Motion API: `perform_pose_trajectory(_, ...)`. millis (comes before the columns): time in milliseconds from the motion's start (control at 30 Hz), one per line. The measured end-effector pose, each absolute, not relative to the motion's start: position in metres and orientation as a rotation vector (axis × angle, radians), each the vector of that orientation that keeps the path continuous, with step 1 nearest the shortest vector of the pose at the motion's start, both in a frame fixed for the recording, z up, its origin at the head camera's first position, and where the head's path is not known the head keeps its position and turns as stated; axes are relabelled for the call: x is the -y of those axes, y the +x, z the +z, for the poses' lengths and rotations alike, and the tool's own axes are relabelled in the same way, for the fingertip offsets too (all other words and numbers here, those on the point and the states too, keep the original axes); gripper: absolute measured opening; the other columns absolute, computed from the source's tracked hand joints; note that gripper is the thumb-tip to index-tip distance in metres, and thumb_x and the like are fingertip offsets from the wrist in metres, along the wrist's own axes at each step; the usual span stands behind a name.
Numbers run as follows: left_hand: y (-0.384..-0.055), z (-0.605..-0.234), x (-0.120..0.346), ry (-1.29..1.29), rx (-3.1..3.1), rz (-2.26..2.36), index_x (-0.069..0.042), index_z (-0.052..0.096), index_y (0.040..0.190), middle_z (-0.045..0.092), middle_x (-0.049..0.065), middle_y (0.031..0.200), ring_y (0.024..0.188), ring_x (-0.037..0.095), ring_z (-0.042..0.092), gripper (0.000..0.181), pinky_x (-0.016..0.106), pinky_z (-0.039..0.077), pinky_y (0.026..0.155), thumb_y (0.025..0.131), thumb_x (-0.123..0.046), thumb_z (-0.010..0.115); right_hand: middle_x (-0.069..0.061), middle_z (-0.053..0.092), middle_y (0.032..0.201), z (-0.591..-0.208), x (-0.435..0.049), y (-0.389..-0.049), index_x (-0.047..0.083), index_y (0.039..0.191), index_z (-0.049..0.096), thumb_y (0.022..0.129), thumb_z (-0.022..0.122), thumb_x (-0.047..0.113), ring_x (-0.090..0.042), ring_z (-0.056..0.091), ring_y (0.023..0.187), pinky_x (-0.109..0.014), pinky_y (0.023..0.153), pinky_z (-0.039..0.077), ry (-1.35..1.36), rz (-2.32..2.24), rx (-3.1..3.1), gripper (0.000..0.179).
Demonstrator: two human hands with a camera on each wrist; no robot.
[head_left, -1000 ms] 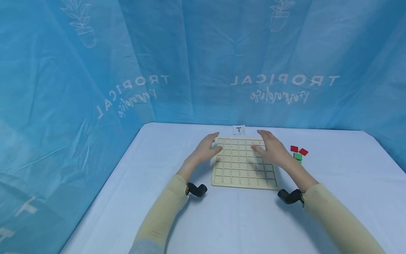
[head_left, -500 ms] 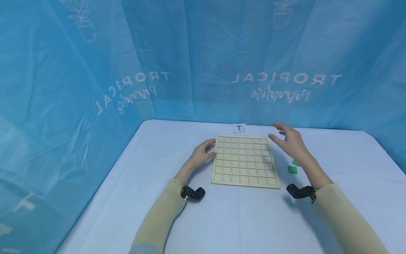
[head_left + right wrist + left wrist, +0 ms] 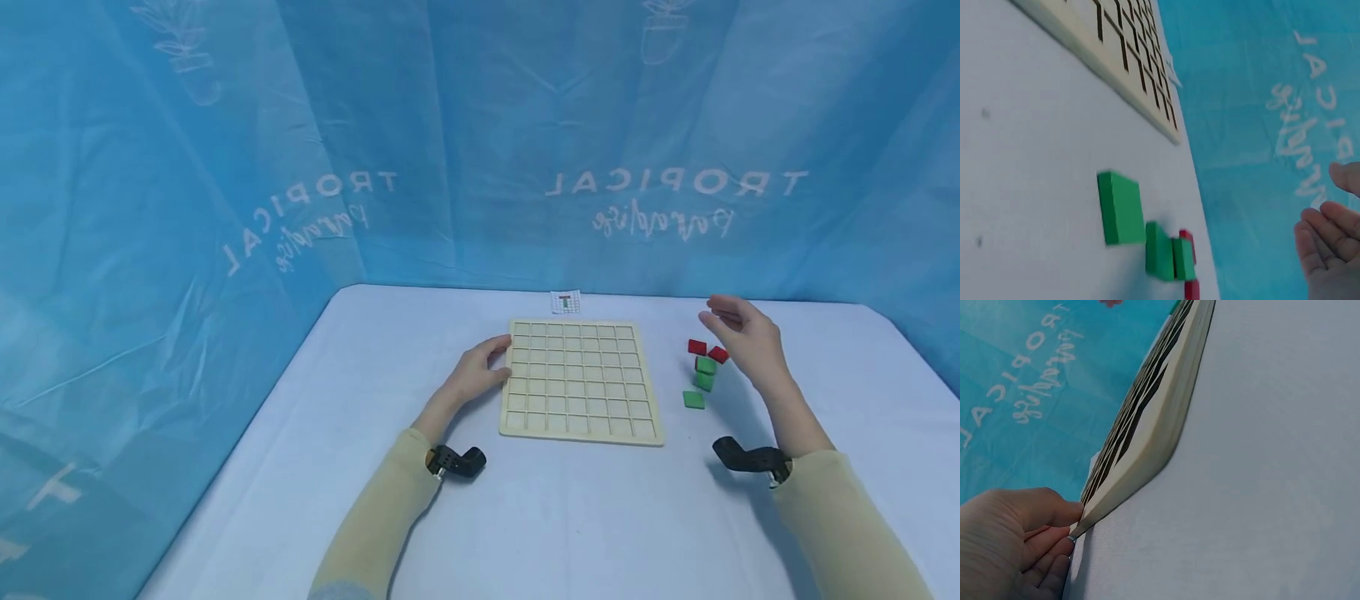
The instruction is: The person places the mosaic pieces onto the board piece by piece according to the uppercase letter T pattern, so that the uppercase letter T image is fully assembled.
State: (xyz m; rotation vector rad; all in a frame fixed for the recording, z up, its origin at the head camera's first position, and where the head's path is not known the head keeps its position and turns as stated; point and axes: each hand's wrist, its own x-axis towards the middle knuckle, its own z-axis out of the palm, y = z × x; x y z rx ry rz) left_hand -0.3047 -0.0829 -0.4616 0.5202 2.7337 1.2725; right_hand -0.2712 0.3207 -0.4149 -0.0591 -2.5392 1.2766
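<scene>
A pale wooden grid board lies flat on the white table, its squares bare. My left hand is at the board's left edge; in the left wrist view the thumb and fingers pinch that edge. Off to the right, my right hand is raised over the table with bent, relaxed fingers and nothing in them. Below and left of it are several small square tiles: a green tile by itself, overlapping green tiles behind it, and red tiles farthest back.
A small card printed with a grid and a red and green T shape lies behind the board. A blue curtain with white lettering hangs along the table's back and left. Each wrist wears a black camera mount.
My right hand has moved right, away from over the board and past the tiles, uncovering them. My left hand has drawn slightly left and down onto the board's edge.
</scene>
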Motion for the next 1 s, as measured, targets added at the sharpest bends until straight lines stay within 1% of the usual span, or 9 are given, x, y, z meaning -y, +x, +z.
perform_pose_trajectory(33,-0.305,-0.462,0.084,0.524,-2.737,1.268,-0.007,0.042,0.142,0.047,0.007,0.14,0.131,0.021,0.04,0.059,0.031,0.032,0.109,0.087,-0.011,0.064,-0.021,0.047,0.135,-0.411,-0.321,-0.267,0.006,0.141,0.043,0.092,0.054,0.048,-0.037,0.045,0.123,-0.048,0.1,0.041,-0.062,1.275,2.542,0.066)
perform_pose_trajectory(67,-0.305,-0.461,0.085,0.527,-2.738,1.268,-0.007,0.042,0.142,0.047,0.007,0.14,0.131,0.021,0.04,0.059,0.031,0.032,0.109,0.087,-0.011,0.064,-0.019,0.048,0.135,-0.414,-0.324,-0.266,0.007,0.14,0.043,0.092,0.054,0.048,-0.032,0.046,0.123,-0.04,0.101,0.043,-0.094,1.277,2.533,0.064)
perform_pose_trajectory(100,-0.305,-0.461,0.086,0.535,-2.737,1.27,-0.007,0.042,0.142,0.046,0.008,0.14,0.131,0.021,0.04,0.059,0.031,0.032,0.109,0.087,-0.01,0.064,-0.019,0.049,0.135,-0.416,-0.327,-0.266,0.007,0.14,0.043,0.093,0.054,0.047,-0.032,0.046,0.124,-0.039,0.101,0.043,-0.116,1.291,2.531,0.063)
perform_pose_trajectory(167,-0.305,-0.461,0.089,0.543,-2.738,1.275,-0.006,0.041,0.142,0.046,0.008,0.14,0.131,0.022,0.039,0.059,0.032,0.031,0.109,0.087,-0.01,0.064,-0.013,0.051,0.135,-0.438,-0.345,-0.278,0.013,0.14,0.045,0.092,0.053,0.049,-0.026,0.048,0.123,-0.032,0.099,0.045,-0.157,1.266,2.515,0.061)
perform_pose_trajectory(300,-0.305,-0.461,0.093,0.543,-2.74,1.273,-0.006,0.041,0.142,0.045,0.008,0.141,0.131,0.022,0.039,0.059,0.033,0.031,0.109,0.088,-0.01,0.064,-0.009,0.053,0.133,-0.473,-0.37,-0.294,0.019,0.139,0.047,0.089,0.049,0.058,-0.024,0.049,0.121,-0.038,0.099,0.045,-0.209,1.215,2.513,0.064)
perform_pose_trajectory(333,-0.305,-0.461,0.093,0.543,-2.741,1.267,-0.006,0.041,0.142,0.045,0.008,0.142,0.131,0.022,0.039,0.059,0.032,0.031,0.109,0.088,-0.01,0.064,-0.007,0.053,0.132,-0.479,-0.373,-0.293,0.019,0.139,0.047,0.089,0.049,0.06,-0.023,0.05,0.12,-0.035,0.098,0.046,-0.226,1.206,2.514,0.064)
perform_pose_trajectory(367,-0.305,-0.461,0.094,0.542,-2.739,1.265,-0.006,0.041,0.142,0.045,0.008,0.142,0.131,0.022,0.039,0.059,0.032,0.031,0.109,0.088,-0.01,0.064,-0.01,0.053,0.132,-0.475,-0.368,-0.287,0.016,0.139,0.047,0.09,0.048,0.058,-0.026,0.049,0.12,-0.041,0.099,0.045,-0.244,1.223,2.519,0.065)
perform_pose_trajectory(567,-0.302,-0.462,0.094,0.554,-2.729,1.264,-0.005,0.041,0.142,0.045,0.009,0.141,0.132,0.022,0.038,0.059,0.032,0.031,0.11,0.087,-0.009,0.063,-0.021,0.051,0.132,-0.453,-0.344,-0.251,0.002,0.137,0.046,0.096,0.051,0.043,-0.037,0.046,0.121,-0.051,0.101,0.04,-0.276,1.304,2.541,0.058)
perform_pose_trajectory(1000,-0.305,-0.462,0.086,0.607,-2.734,1.267,-0.003,0.039,0.142,0.045,0.011,0.141,0.133,0.022,0.036,0.06,0.032,0.03,0.11,0.088,-0.01,0.063,-0.024,0.054,0.126,-0.47,-0.358,-0.249,-0.001,0.134,0.049,0.098,0.051,0.032,-0.04,0.048,0.118,-0.055,0.097,0.042,-0.273,1.163,2.602,0.049)
